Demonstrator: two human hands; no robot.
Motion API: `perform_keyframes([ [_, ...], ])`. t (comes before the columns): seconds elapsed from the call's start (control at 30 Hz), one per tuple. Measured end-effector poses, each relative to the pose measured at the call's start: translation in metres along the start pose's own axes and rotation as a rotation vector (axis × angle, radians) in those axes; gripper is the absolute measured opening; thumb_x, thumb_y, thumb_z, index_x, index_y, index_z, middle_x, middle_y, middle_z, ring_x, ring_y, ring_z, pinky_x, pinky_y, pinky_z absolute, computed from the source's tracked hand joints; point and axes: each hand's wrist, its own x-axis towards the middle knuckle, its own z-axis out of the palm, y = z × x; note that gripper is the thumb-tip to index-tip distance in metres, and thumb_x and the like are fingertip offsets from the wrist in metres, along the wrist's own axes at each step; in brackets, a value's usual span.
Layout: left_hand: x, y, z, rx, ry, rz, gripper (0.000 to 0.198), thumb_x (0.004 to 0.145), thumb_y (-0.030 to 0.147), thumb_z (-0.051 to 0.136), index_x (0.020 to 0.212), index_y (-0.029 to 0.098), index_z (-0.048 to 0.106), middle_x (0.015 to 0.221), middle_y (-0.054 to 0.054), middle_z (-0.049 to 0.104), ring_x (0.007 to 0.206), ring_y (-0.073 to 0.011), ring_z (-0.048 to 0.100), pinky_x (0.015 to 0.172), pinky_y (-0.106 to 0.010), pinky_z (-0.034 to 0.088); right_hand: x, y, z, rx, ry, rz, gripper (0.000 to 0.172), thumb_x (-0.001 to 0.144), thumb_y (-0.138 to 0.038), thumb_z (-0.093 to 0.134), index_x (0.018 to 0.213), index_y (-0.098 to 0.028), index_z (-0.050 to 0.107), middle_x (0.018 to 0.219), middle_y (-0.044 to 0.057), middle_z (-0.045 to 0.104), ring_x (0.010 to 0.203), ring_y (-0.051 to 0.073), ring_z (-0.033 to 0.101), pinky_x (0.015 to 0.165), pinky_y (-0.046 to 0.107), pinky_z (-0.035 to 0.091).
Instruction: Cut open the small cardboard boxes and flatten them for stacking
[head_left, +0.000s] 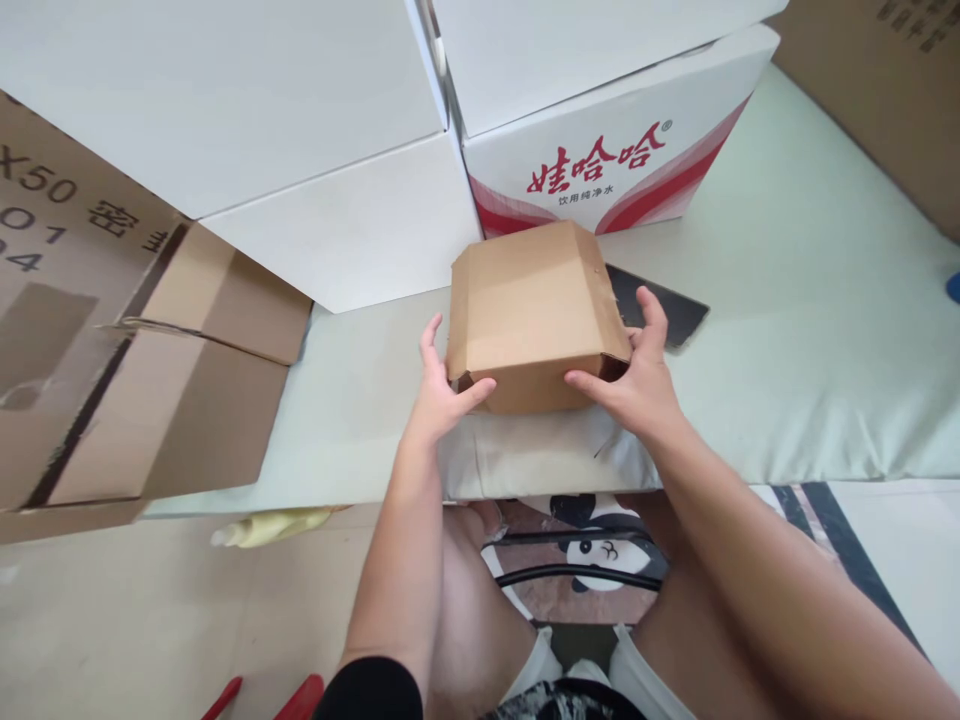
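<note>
A small brown cardboard box [529,305] with slanted corner flaps sits on the pale green cloth between my hands. My left hand [444,395] grips its near left corner, the thumb across the front face and the fingers along the left side. At the near right corner my right hand [637,375] holds it the same way, with the index finger raised and the thumb on the front. Small dark gaps show at both near corners. Behind my right hand lies a flat black phone-like slab [664,305], partly covered by the box and fingers.
White cartons [345,230] stand stacked behind the box, one with red lettering [600,165]. Large brown cartons [172,400] stand at the left, another [885,100] at the far right. The cloth-covered table [810,380] ends just before my knees. A panda-print mat [592,560] lies below.
</note>
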Motion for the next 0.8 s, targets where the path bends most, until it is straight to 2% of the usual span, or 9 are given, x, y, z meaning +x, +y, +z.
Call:
perform_keyframes([
  [0.1,0.003,0.006,-0.001,0.080,0.144,0.015,0.118,0.060,0.067,0.093,0.153,0.028,0.033,0.124,-0.015,0.070,0.114,-0.0340,0.073,0.097,-0.049,0.061,-0.001,-0.005,-0.007,0.081,0.038,0.065,0.121,0.071,-0.075,0.082,0.162,-0.033,0.015,0.115,0.013,0.068,0.104,0.036,0.071,0.090,0.056,0.058],
  [0.17,0.005,0.012,-0.003,0.144,0.247,0.044,0.102,0.056,0.068,0.094,0.138,0.024,0.053,0.126,-0.015,0.070,0.116,-0.0334,0.071,0.096,-0.044,0.061,0.002,-0.006,-0.014,0.221,0.025,0.132,0.100,0.083,-0.073,0.070,0.161,-0.034,0.020,0.105,0.010,0.071,0.087,0.030,0.072,0.076,0.048,0.060],
  [0.27,0.003,0.023,-0.010,0.168,0.242,0.005,0.085,0.053,0.060,0.097,0.122,0.020,0.066,0.118,-0.013,0.074,0.109,-0.0301,0.073,0.088,-0.037,0.062,0.012,-0.006,-0.027,0.416,-0.082,0.252,0.067,0.092,-0.068,0.057,0.149,-0.034,0.044,0.091,0.005,0.070,0.065,0.022,0.066,0.058,0.037,0.054],
  [0.37,-0.004,0.032,-0.019,0.020,0.094,-0.104,0.079,0.053,0.053,0.099,0.118,0.020,0.068,0.091,-0.007,0.075,0.078,-0.0221,0.073,0.065,-0.028,0.057,0.019,-0.009,-0.036,0.508,-0.174,0.296,0.051,0.083,-0.055,0.073,0.128,-0.034,0.061,0.115,0.005,0.073,0.089,0.023,0.073,0.067,0.035,0.060],
  [0.47,-0.011,0.036,-0.029,-0.266,-0.071,-0.179,0.073,0.058,0.075,0.085,0.101,0.018,0.073,0.074,-0.006,0.070,0.053,-0.0188,0.062,0.045,-0.028,0.046,0.019,-0.014,-0.040,0.615,-0.214,0.339,0.057,0.070,-0.040,0.086,0.122,-0.035,0.065,0.139,0.002,0.068,0.117,0.026,0.072,0.081,0.034,0.064],
  [0.57,-0.009,0.030,-0.038,-0.399,0.147,-0.127,0.051,0.071,0.064,0.076,0.102,0.023,0.072,0.058,0.001,0.060,0.040,-0.0149,0.051,0.042,-0.028,0.043,0.016,-0.018,-0.042,0.731,-0.216,0.376,0.060,0.067,-0.035,0.087,0.123,-0.034,0.067,0.141,0.002,0.069,0.118,0.026,0.073,0.085,0.035,0.066],
  [0.67,-0.001,0.018,-0.043,-0.292,0.460,-0.014,0.047,0.068,0.036,0.084,0.111,0.029,0.068,0.076,0.002,0.070,0.070,-0.0155,0.070,0.066,-0.024,0.054,0.013,-0.020,-0.045,0.801,-0.215,0.397,0.058,0.067,-0.031,0.088,0.122,-0.035,0.070,0.138,0.001,0.071,0.115,0.023,0.074,0.082,0.032,0.067],
  [0.73,0.003,0.009,-0.045,-0.146,0.447,0.022,0.066,0.063,0.037,0.090,0.123,0.031,0.065,0.127,-0.007,0.073,0.123,-0.0249,0.069,0.092,-0.031,0.057,0.010,-0.022,-0.047,0.817,-0.242,0.441,0.056,0.065,-0.029,0.090,0.118,-0.034,0.073,0.134,0.001,0.073,0.106,0.020,0.076,0.075,0.027,0.066],
  [0.8,0.004,0.003,-0.046,-0.011,0.352,0.040,0.085,0.062,0.046,0.094,0.138,0.033,0.058,0.160,-0.010,0.053,0.154,-0.0332,0.046,0.113,-0.042,0.050,0.008,-0.024,-0.049,0.813,-0.291,0.489,0.056,0.062,-0.028,0.093,0.115,-0.032,0.075,0.130,0.002,0.074,0.091,0.017,0.076,0.063,0.023,0.063],
])
